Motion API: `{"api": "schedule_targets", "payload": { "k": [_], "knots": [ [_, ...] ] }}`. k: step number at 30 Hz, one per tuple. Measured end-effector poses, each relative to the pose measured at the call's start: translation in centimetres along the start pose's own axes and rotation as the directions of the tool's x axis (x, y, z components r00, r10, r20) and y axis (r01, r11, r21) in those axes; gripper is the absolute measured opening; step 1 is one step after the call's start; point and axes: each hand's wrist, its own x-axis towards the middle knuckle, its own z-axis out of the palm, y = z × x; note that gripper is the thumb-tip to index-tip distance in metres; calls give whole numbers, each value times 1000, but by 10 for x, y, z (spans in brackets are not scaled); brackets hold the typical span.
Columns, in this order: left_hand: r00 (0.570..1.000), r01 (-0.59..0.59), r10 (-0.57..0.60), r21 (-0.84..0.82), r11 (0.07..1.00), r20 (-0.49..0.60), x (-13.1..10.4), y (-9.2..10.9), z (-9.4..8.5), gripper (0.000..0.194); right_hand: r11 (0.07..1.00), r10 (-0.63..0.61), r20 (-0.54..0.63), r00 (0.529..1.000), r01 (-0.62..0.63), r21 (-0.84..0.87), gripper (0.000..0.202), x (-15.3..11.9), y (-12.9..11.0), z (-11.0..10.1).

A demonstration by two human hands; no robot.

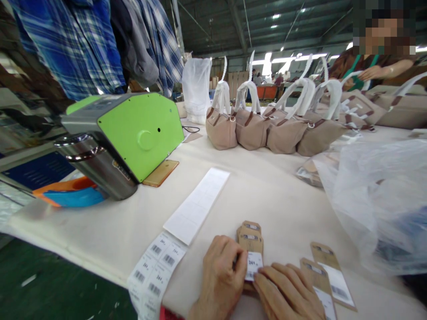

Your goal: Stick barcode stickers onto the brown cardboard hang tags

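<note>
At the near edge of the cream cloth-covered table (pixel 267 191), our left hand (pixel 220 278) and right hand (pixel 287 291) meet over a small stack of brown cardboard hang tags (pixel 251 238). Our left fingers are curled together, the thumb pressing a small white barcode sticker (pixel 253 265) onto the top tag, while our right fingertips lie flat and close together, touching the sticker's lower edge. Just right of our hands lie two more brown tags with white labels (pixel 328 273). To our left, a white sheet of barcode stickers (pixel 156 266) hangs over the table edge, with a long blank white backing strip (pixel 198 204) beyond it. Farther off stand a green and grey machine (pixel 133 131), a steel flask (pixel 96 166), a gold phone (pixel 160 172), a row of beige handbags with white handles (pixel 267 124), and crumpled clear plastic bags (pixel 376 195).
</note>
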Motion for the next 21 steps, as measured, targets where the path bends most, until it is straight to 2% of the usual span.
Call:
{"api": "schedule_targets", "payload": {
  "k": [5, 10, 13, 17, 21],
  "knots": [
    [990, 125, -122, -38, 991, 73, 1, 1, -2, 16, 986, 55, 101, 993, -70, 149, 20, -2, -2, -2],
    [969, 219, -208, -68, 973, 134, 2, 2, -2, 10, 972, 88, 133, 987, -114, 205, 18, 6, 0, -6],
    [964, 237, -224, -79, 968, 145, 2, 2, -2, 8, 971, 82, 159, 984, -115, 208, 21, 12, 1, -11],
    [960, 250, -234, -94, 964, 155, 3, 2, -3, 6, 984, 12, 148, 989, -38, 174, 20, 18, 2, -19],
    [946, 291, -267, -118, 949, 183, 5, 2, -5, 6, 993, 23, 180, 983, -44, 112, 22, 18, -4, -14]
  ]
}}
